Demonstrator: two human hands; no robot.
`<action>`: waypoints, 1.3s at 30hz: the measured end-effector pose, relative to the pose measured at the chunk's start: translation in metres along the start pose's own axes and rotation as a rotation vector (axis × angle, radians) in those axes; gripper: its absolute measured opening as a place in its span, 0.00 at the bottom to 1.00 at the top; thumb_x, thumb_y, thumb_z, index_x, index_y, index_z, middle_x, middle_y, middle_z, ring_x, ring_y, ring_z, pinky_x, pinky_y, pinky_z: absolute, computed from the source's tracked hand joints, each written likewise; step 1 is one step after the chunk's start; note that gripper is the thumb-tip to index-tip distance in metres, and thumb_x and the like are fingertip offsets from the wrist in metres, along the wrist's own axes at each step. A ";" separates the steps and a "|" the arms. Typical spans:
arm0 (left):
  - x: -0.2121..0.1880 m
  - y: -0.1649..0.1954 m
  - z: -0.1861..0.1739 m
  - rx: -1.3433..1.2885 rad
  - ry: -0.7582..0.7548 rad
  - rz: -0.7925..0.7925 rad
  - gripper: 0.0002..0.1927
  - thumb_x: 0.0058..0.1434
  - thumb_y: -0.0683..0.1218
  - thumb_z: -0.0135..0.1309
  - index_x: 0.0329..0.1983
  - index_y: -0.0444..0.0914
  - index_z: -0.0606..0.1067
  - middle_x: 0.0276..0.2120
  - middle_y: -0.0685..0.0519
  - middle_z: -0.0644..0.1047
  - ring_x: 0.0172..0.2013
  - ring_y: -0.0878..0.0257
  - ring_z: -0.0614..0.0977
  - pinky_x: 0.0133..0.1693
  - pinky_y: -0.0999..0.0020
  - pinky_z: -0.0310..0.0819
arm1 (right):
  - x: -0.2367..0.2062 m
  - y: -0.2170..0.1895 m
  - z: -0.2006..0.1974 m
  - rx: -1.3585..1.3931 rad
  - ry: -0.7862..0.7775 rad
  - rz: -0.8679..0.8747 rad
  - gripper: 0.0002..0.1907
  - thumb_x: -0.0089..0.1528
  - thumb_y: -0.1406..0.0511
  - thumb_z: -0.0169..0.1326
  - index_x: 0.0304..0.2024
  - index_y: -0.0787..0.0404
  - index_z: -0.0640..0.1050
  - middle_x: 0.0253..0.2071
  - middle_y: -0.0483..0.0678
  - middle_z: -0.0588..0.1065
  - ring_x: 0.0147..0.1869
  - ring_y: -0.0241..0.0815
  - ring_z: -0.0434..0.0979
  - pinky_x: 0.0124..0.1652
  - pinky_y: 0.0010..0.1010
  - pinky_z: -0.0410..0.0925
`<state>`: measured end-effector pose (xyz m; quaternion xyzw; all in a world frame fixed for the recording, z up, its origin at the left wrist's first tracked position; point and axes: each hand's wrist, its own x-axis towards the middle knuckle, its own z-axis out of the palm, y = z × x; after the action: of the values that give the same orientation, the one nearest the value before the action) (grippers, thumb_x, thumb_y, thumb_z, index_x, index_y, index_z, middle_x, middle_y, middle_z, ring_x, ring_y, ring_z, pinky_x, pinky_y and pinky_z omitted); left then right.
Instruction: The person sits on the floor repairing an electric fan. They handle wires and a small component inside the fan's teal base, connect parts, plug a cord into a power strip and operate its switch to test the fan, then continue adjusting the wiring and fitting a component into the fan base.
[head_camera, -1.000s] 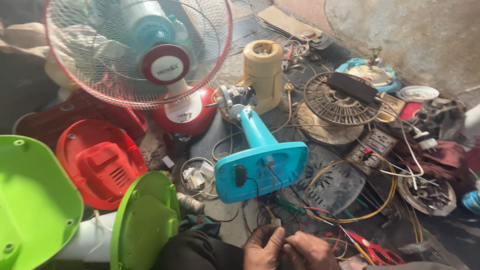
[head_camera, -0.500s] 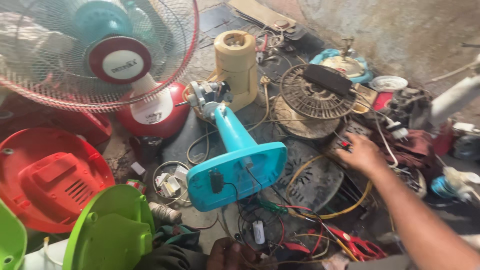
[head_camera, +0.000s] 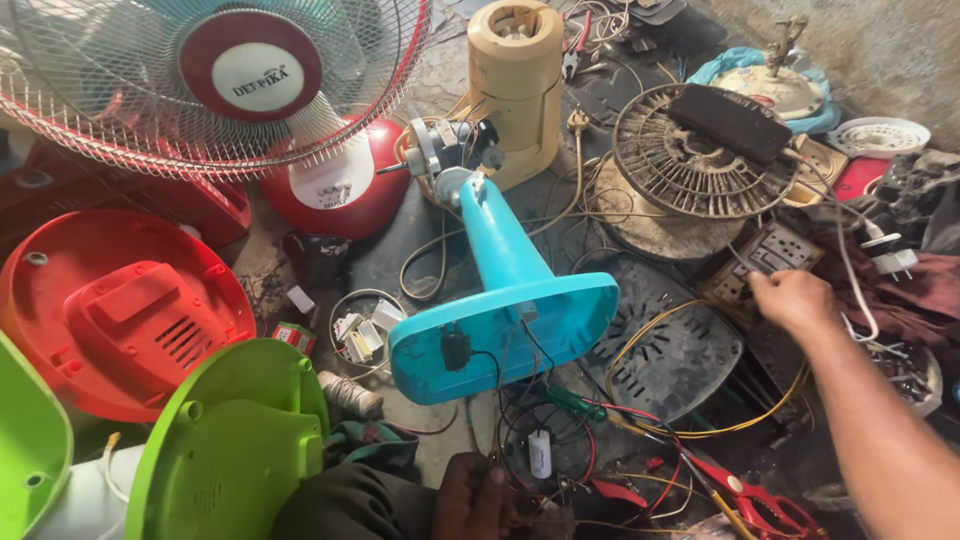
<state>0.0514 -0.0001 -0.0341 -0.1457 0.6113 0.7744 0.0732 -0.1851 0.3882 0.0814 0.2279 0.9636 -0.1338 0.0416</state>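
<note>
The right hand (head_camera: 795, 300) reaches out over the clutter to a brown switch board (head_camera: 765, 262) that lies flat among the parts, just below a round dark fan grille (head_camera: 690, 160). Its fingers curl down onto the near edge of the board and touch it; whether they pinch it or only rest there cannot be told, since the fingertips are hidden behind the knuckles. A white cord (head_camera: 850, 270) runs past the back of this hand.

The left hand (head_camera: 475, 495) sits low at the bottom edge, partly cut off, fingers bent around a bundle of thin wires (head_camera: 540, 400) that lead up to the blue fan stand (head_camera: 505, 310). The stand lies tipped on its side, its base facing the camera, just above that hand. How firmly the wires are held is hard to make out.
</note>
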 end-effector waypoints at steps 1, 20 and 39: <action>-0.001 -0.001 0.001 0.039 0.023 -0.016 0.09 0.66 0.45 0.52 0.43 0.35 0.69 0.17 0.53 0.75 0.15 0.68 0.72 0.17 0.70 0.64 | 0.004 0.001 -0.001 -0.015 -0.044 -0.009 0.32 0.65 0.41 0.50 0.51 0.58 0.85 0.50 0.65 0.82 0.57 0.64 0.80 0.58 0.49 0.70; -0.066 0.036 0.014 1.228 -0.062 0.509 0.17 0.52 0.42 0.55 0.46 0.38 0.74 0.46 0.44 0.75 0.48 0.44 0.77 0.38 0.46 0.70 | -0.111 0.089 -0.043 0.577 0.470 0.164 0.19 0.66 0.54 0.59 0.46 0.65 0.82 0.44 0.58 0.81 0.46 0.49 0.80 0.48 0.42 0.70; -0.240 0.092 0.007 1.011 -0.078 0.945 0.30 0.49 0.35 0.48 0.59 0.26 0.70 0.54 0.33 0.74 0.53 0.37 0.75 0.53 0.51 0.68 | -0.330 0.116 -0.044 0.750 0.194 -0.207 0.15 0.61 0.59 0.61 0.48 0.57 0.84 0.37 0.49 0.82 0.41 0.40 0.80 0.44 0.34 0.72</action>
<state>0.2511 0.0003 0.1284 0.2161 0.8920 0.3480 -0.1913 0.1606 0.3591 0.1429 0.1403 0.8652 -0.4577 -0.1493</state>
